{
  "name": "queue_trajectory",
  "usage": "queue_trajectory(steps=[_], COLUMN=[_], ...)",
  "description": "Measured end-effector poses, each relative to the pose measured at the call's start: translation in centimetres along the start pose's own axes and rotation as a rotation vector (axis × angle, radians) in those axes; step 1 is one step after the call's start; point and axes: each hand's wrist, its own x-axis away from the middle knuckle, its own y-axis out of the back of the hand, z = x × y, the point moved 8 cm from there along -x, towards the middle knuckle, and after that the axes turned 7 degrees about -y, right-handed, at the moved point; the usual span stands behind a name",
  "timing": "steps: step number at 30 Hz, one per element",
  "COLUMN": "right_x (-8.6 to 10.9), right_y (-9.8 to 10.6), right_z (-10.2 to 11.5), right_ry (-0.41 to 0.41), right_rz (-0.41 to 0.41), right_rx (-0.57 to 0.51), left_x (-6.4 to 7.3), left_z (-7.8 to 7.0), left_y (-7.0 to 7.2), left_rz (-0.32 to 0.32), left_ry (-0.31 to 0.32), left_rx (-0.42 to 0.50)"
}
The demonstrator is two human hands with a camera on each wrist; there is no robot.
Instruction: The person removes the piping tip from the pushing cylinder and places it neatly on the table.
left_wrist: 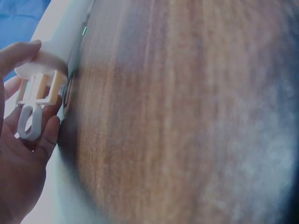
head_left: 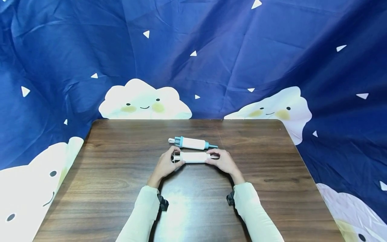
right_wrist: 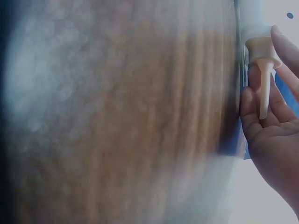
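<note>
My left grip [head_left: 164, 163] and right grip [head_left: 224, 162] pinch the white hand pump [head_left: 195, 157] at either end; a blue-and-white pump [head_left: 193, 143] lies on its far side

White cylindrical tube [head_left: 195, 157]: left hand [head_left: 167, 162] at looped end [left_wrist: 30, 136], right hand [head_left: 224, 162] at rod end [right_wrist: 264, 91]. Behind it, on brown wood-grain counter [head_left: 115, 168]: white-and-teal cylindrical tube [head_left: 193, 143]. Behind counter: blue cloud-printed cloth [head_left: 211, 67].
</note>
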Motion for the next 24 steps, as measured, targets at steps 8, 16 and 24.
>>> queue_trajectory(steps=[8, 16, 24], right_x=[0.2, 0.5, 1.8], right_y=[0.2, 0.0, 0.6], right_z=[0.1, 0.3, 3.2], right_ry=[0.014, 0.015, 0.051], right_rz=[0.005, 0.037, 0.066], right_rx=[0.007, -0.054, -0.099], left_x=[0.0, 0.2, 0.3], left_z=[-0.3, -0.6, -1.0], left_y=[0.2, 0.5, 1.1], left_rz=[-0.01, 0.022, 0.015], left_ry=[-0.017, -0.024, -0.018], left_rx=[0.016, 0.063, 0.111])
